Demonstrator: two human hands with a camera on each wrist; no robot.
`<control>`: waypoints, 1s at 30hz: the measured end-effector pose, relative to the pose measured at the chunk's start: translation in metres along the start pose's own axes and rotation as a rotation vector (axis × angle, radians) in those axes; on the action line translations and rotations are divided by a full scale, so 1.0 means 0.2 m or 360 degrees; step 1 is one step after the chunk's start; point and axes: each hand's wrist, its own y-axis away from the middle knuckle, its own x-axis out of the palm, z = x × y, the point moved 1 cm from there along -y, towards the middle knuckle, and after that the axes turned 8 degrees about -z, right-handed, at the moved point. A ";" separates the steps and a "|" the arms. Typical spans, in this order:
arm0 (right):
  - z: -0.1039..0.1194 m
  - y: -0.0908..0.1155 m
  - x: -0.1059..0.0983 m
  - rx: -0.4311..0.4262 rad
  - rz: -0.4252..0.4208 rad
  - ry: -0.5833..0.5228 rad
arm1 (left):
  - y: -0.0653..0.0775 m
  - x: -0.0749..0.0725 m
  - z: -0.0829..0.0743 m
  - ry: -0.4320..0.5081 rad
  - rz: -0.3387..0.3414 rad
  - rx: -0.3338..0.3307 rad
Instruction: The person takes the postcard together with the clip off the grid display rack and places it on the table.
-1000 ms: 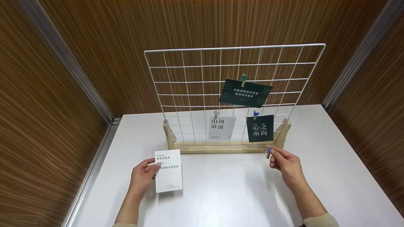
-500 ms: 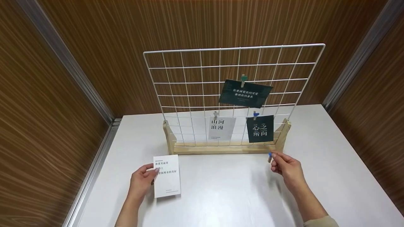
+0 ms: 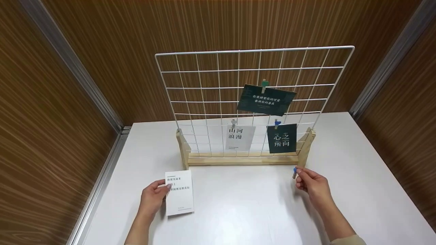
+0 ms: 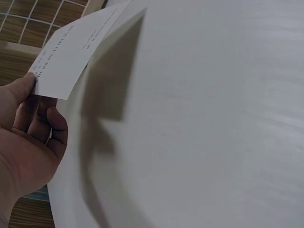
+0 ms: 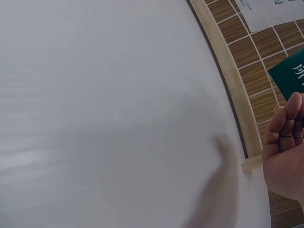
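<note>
White card (image 3: 180,200) in pinch of left hand (image 3: 153,195), blue clip (image 3: 295,170) likewise in right hand (image 3: 315,187), well apart

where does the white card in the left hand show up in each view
Head: the held white card is left of and below centre, in the left hand.
Left wrist: the held white card is at upper left.
Right wrist: not there; the hanging white card at top right is another.
Shared landmark: the white wire grid.
</note>
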 end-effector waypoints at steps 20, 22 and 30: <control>-0.06 -0.07 -0.17 0.0075 -0.0086 -0.0052 | -0.04 -0.01 0.07 -0.0014 -0.0049 0.0009; -0.06 -0.08 -0.18 0.0081 -0.0097 -0.0057 | -0.04 -0.01 0.07 -0.0056 -0.0067 0.0014; -0.08 -0.10 -0.23 0.0111 -0.0124 -0.0077 | -0.07 -0.02 0.09 -0.0006 -0.0087 0.0061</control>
